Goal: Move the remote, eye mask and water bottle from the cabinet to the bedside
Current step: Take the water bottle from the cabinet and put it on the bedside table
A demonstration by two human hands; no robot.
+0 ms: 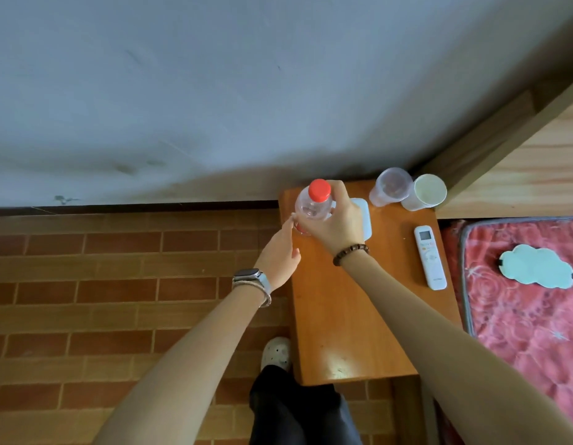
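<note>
Water bottle (312, 205), clear with a red cap, upright at the far left corner of the wooden table (342, 316), close to the wall. Right hand (334, 224) wrapped around its upper body just under the cap, grip closed on it. Left hand (278, 255) at the bottle's left side, fingers loosely extended, fingertips at or just touching the lower part; holding nothing. Cannot tell whether the bottle base rests on the table or is slightly raised.

Remote (430, 256) flat near the table's right edge, beside the bed. Eye mask (535, 266), pale cloud shape, lying on the red patterned mattress (519, 332). Two cups (407, 189) at the far right corner, a white flat object (363, 216) partly hidden behind the right hand.

Step in hand, by judgement: bottle handling, either being set down or taken up; seemingly the last of the three items. Next move calls for a steady upright hold, clear of both cups, then a level placement before easing the fingers off.
</note>
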